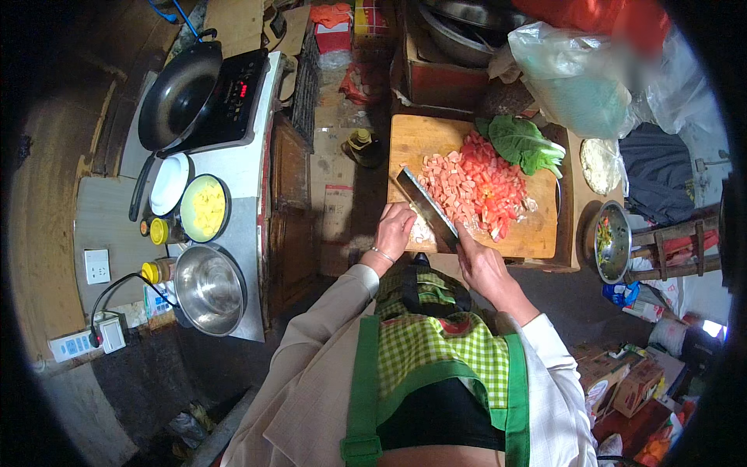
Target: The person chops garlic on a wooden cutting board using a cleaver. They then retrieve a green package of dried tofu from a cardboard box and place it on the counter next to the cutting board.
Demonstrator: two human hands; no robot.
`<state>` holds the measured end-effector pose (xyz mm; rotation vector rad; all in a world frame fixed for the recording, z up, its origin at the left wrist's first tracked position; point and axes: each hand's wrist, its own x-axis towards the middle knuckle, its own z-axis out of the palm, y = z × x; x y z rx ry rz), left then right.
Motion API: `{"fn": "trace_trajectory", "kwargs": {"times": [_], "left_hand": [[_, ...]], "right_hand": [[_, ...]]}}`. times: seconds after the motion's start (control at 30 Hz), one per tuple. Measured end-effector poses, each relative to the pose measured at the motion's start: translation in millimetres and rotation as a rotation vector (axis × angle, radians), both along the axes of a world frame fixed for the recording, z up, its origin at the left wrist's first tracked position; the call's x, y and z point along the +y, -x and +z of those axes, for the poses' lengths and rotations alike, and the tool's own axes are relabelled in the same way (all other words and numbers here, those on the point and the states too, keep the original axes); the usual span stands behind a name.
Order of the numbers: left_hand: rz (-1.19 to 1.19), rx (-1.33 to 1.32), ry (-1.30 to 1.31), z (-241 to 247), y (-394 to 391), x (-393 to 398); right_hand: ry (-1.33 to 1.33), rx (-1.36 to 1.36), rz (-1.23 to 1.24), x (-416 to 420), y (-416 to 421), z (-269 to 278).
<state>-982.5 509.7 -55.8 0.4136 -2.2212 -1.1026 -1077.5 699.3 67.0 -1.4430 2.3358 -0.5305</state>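
My right hand (485,269) grips a kitchen knife (429,207), its broad blade slanting over the wooden cutting board (408,137). Near the board's lower left edge is my left hand (395,229), fingers curled, beside some small whitish pieces (421,230); whether it holds anything is hidden. Diced pink sausage or similar meat (446,178) lies along the blade's right side. Chopped tomato (496,195) adjoins it, and green leafy vegetable (519,143) rests at the board's upper right.
Left counter: a black wok (181,96) on an induction cooker (239,111), a bowl of yellow pieces (203,209), a steel bowl (210,290) and yellow-lidded jars (166,231). Right of the board stand a metal bowl with chopped vegetables (610,240) and bagged whitish food (598,166). A bottle (363,146) stands between.
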Motion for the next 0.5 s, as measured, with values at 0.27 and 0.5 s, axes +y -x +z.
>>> {"fn": "trace_trajectory", "kwargs": {"times": [0.27,0.5], "left_hand": [[-0.009,-0.073,0.05,-9.2,-2.4,-0.6],[-0.046,-0.022,0.072,4.6,-5.3,-0.1]], "right_hand": [[-0.152,0.062,0.054,-9.5,-3.8,2.4],[-0.067,-0.003,0.026,-6.1,1.4,15.0]]}}
